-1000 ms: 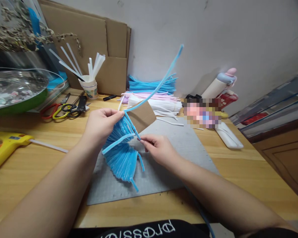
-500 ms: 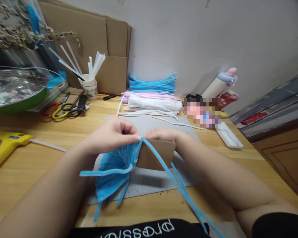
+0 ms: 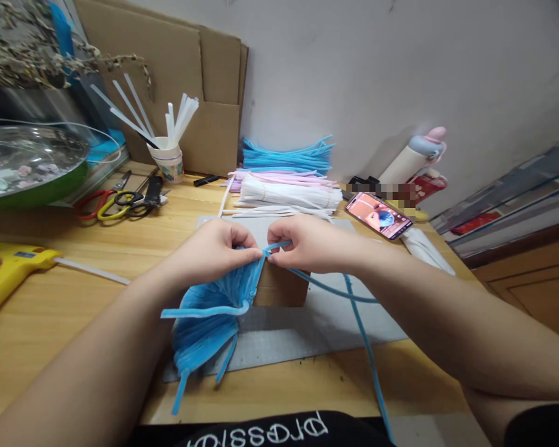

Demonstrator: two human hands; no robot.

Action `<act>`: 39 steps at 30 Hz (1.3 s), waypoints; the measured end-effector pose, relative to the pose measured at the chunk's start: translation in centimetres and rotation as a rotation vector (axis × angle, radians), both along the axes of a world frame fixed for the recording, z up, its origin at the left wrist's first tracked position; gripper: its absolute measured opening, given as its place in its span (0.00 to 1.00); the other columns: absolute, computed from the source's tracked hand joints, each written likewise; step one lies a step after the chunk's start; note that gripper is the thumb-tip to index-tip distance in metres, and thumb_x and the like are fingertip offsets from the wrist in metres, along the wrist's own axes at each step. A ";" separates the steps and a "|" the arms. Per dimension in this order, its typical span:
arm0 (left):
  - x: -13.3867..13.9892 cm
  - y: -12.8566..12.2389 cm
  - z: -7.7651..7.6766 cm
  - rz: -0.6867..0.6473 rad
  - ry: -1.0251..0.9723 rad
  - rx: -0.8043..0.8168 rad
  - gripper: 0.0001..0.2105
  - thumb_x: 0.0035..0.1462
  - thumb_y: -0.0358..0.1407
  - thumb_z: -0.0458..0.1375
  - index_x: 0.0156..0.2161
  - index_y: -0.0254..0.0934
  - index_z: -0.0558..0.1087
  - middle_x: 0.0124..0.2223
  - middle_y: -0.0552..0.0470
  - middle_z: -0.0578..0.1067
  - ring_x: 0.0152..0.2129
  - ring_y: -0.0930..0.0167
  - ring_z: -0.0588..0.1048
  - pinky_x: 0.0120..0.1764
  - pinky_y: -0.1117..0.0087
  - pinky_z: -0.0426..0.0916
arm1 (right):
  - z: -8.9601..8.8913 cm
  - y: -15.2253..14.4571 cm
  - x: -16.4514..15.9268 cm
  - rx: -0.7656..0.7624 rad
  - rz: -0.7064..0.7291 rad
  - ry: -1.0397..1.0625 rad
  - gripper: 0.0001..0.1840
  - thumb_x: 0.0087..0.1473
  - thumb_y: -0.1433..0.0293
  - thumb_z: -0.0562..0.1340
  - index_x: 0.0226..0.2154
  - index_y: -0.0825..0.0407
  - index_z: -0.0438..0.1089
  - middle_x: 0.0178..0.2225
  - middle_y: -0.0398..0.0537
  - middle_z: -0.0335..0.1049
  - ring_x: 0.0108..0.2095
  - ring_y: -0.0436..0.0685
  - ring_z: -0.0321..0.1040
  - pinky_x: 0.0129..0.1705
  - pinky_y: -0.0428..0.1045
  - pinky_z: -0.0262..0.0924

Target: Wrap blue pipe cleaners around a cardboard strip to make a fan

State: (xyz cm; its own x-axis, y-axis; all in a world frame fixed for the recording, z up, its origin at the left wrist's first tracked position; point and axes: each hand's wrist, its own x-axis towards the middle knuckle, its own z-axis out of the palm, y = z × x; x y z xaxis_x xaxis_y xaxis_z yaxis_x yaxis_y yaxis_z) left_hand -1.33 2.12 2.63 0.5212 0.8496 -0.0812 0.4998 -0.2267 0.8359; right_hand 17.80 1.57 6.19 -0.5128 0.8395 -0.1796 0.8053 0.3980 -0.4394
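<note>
A fan-shaped bundle of blue pipe cleaners (image 3: pixel 205 338) stands above the grey mat, joined to a brown cardboard piece (image 3: pixel 279 288). My left hand (image 3: pixel 226 245) pinches the bundle's top edge between thumb and fingers. Close beside it, my right hand (image 3: pixel 307 242) is closed on a loose blue pipe cleaner (image 3: pixel 282 246) where it meets the top corner. Long blue strands trail from there beneath my right forearm and down to the table's front edge. One short strand sticks out left from the bundle's middle.
On the wooden table lie a grey mat (image 3: pixel 326 326), a yellow glue gun (image 3: pixel 13 267), scissors (image 3: pixel 121 202) and a phone (image 3: pixel 379 215). Piles of white pipe cleaners (image 3: pixel 289 194) and blue ones stand by the wall. A cup of glue sticks (image 3: pixel 168 161) is left of them.
My right hand has come from behind the cardboard to its near side and now pinches a strand at the corner. The trailing strands have shifted. My left hand stays in place.
</note>
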 end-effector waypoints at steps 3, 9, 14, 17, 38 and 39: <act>0.1 0.1 -0.1 0.038 -0.004 0.018 0.13 0.48 0.43 0.58 0.26 0.34 0.75 0.22 0.54 0.71 0.20 0.73 0.66 0.22 0.76 0.59 | -0.3 -1.0 -0.5 0.232 -0.022 -0.124 0.05 0.49 0.67 0.59 0.30 0.50 0.69 0.28 0.43 0.71 0.27 0.51 0.63 0.25 0.45 0.43; 0.2 0.3 -0.4 0.263 -0.038 0.006 0.12 0.46 0.43 0.59 0.25 0.34 0.74 0.21 0.54 0.72 0.18 0.74 0.67 0.20 0.75 0.58 | -1.4 -3.2 -1.7 0.587 0.027 -0.336 0.11 0.56 0.75 0.51 0.38 0.53 0.68 0.29 0.52 0.72 0.27 0.55 0.65 0.25 0.49 0.38; 0.3 0.5 -0.4 0.486 -0.172 0.053 0.12 0.44 0.43 0.61 0.26 0.33 0.75 0.23 0.53 0.74 0.19 0.74 0.68 0.22 0.75 0.61 | -4.1 -4.3 -1.8 0.682 0.011 -0.313 0.16 0.59 0.75 0.48 0.43 0.56 0.68 0.31 0.53 0.71 0.28 0.55 0.66 0.24 0.50 0.41; 0.3 0.5 -0.5 0.570 -0.249 0.063 0.11 0.44 0.42 0.62 0.26 0.34 0.75 0.23 0.54 0.74 0.19 0.75 0.68 0.22 0.76 0.62 | -5.8 -4.7 -1.2 0.704 0.005 -0.266 0.22 0.60 0.74 0.47 0.55 0.58 0.62 0.34 0.54 0.72 0.29 0.56 0.67 0.26 0.49 0.48; 0.0 0.9 -0.5 0.681 -0.491 0.034 0.09 0.43 0.38 0.64 0.26 0.33 0.76 0.22 0.54 0.74 0.16 0.77 0.67 0.19 0.79 0.61 | -9.5 -4.3 0.2 0.313 -0.160 0.596 0.14 0.57 0.72 0.55 0.44 0.50 0.72 0.41 0.48 0.75 0.42 0.54 0.71 0.45 0.51 0.64; -0.1 0.9 -0.4 0.658 -0.508 0.008 0.08 0.43 0.38 0.64 0.26 0.33 0.76 0.22 0.55 0.73 0.16 0.77 0.67 0.19 0.79 0.61 | -9.5 -4.0 0.1 0.239 -0.203 0.636 0.13 0.57 0.71 0.55 0.41 0.51 0.73 0.38 0.47 0.76 0.38 0.53 0.71 0.42 0.50 0.64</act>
State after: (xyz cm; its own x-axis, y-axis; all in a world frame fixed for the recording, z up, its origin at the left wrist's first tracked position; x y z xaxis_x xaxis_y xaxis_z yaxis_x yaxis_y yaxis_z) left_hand -1.45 3.03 2.21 -0.1111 0.9931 0.0369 0.0944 -0.0264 0.9952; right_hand 17.91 -2.47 -3.32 -0.2866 0.9087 0.3035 0.4902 0.4113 -0.7685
